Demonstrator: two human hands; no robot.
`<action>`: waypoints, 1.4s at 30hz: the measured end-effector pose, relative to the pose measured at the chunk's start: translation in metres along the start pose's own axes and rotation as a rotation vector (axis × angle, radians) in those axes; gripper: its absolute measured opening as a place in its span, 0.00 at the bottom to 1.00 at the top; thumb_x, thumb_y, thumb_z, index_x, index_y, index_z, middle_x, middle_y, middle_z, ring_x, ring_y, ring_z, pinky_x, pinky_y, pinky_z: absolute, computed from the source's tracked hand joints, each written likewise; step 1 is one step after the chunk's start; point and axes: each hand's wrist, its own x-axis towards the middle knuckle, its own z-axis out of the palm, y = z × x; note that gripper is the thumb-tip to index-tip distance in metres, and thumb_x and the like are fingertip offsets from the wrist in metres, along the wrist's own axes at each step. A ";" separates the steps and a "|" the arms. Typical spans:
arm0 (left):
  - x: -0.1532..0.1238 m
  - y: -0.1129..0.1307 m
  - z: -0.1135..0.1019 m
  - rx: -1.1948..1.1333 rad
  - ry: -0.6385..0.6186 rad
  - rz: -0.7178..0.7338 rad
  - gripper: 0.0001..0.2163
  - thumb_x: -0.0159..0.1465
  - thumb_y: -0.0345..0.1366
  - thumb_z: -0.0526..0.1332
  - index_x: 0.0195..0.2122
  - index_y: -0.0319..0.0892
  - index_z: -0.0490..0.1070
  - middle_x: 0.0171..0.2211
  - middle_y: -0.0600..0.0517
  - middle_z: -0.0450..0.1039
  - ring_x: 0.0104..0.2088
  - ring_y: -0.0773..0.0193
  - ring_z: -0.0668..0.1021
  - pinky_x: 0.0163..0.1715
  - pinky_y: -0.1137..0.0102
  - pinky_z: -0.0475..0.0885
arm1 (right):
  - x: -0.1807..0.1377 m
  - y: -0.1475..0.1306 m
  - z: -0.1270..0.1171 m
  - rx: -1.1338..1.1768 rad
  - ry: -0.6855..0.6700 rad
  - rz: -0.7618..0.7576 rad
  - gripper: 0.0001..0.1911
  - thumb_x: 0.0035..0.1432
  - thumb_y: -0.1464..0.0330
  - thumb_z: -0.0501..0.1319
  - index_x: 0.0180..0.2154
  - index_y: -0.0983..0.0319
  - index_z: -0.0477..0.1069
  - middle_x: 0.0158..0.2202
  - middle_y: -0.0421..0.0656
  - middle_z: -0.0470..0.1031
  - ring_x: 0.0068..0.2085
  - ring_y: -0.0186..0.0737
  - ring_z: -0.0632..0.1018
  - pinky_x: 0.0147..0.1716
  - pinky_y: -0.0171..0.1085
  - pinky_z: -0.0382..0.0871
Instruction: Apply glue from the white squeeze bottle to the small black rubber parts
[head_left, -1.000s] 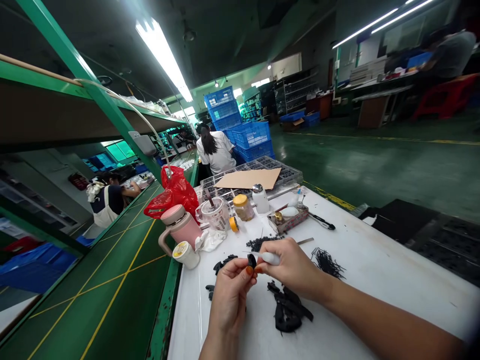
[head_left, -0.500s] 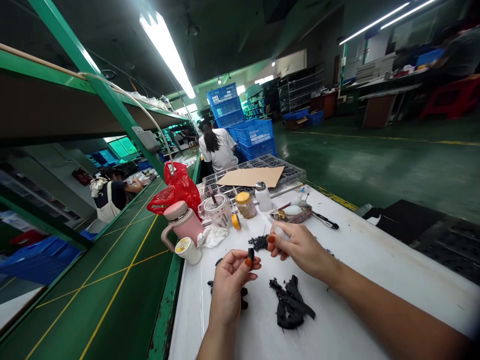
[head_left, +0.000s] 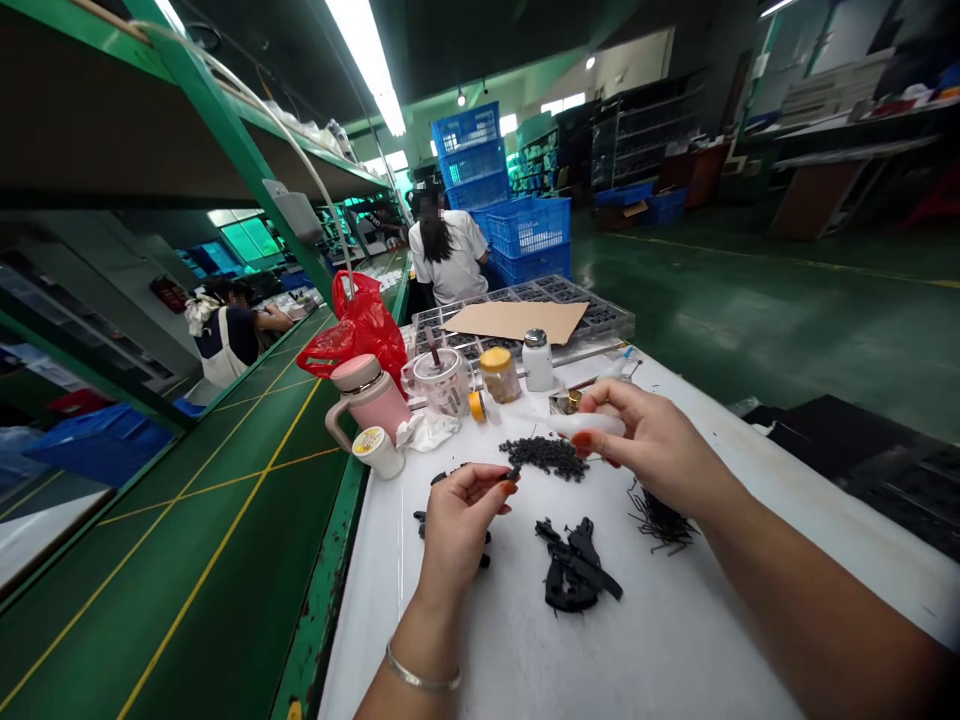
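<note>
My left hand (head_left: 459,520) is closed in a pinch on a small black part (head_left: 513,473), held above the white tabletop (head_left: 517,660). Fingers of my right hand (head_left: 660,435) are wrapped round a small white squeeze bottle (head_left: 600,424), which lies almost level and points left. Beneath the bottle spreads a heap of tiny black pieces (head_left: 544,456). Nearer to me lie larger black strips and curved pieces (head_left: 574,575). Thin black pins (head_left: 661,518) are bunched under my right wrist. More black parts (head_left: 420,520) are partly hidden behind my left hand.
At the back left stand a pink mug (head_left: 375,395), a white tub (head_left: 379,455), a clear cup (head_left: 442,380), a yellow-lidded jar (head_left: 500,375) and a white pump bottle (head_left: 537,362). Cardboard (head_left: 517,322) rests on a compartment tray. A green conveyor (head_left: 225,530) runs along the left.
My right hand with the squeeze bottle has moved right and up, away from the left hand. The black part in my left hand has tipped over. The camera view has shifted.
</note>
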 end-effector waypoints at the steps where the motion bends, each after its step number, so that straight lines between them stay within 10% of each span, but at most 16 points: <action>1: 0.000 -0.001 0.000 0.024 0.001 0.007 0.10 0.52 0.36 0.67 0.34 0.36 0.76 0.31 0.45 0.78 0.32 0.61 0.78 0.28 0.73 0.72 | 0.000 -0.002 0.002 0.019 0.043 -0.009 0.16 0.49 0.57 0.66 0.33 0.62 0.68 0.23 0.38 0.71 0.23 0.33 0.70 0.19 0.30 0.61; 42: -0.004 -0.005 -0.001 0.216 -0.007 0.036 0.08 0.54 0.36 0.66 0.34 0.39 0.78 0.31 0.48 0.77 0.30 0.63 0.76 0.30 0.72 0.73 | -0.004 0.009 0.016 0.163 0.182 -0.113 0.13 0.55 0.58 0.63 0.31 0.61 0.72 0.26 0.40 0.67 0.25 0.33 0.66 0.22 0.33 0.60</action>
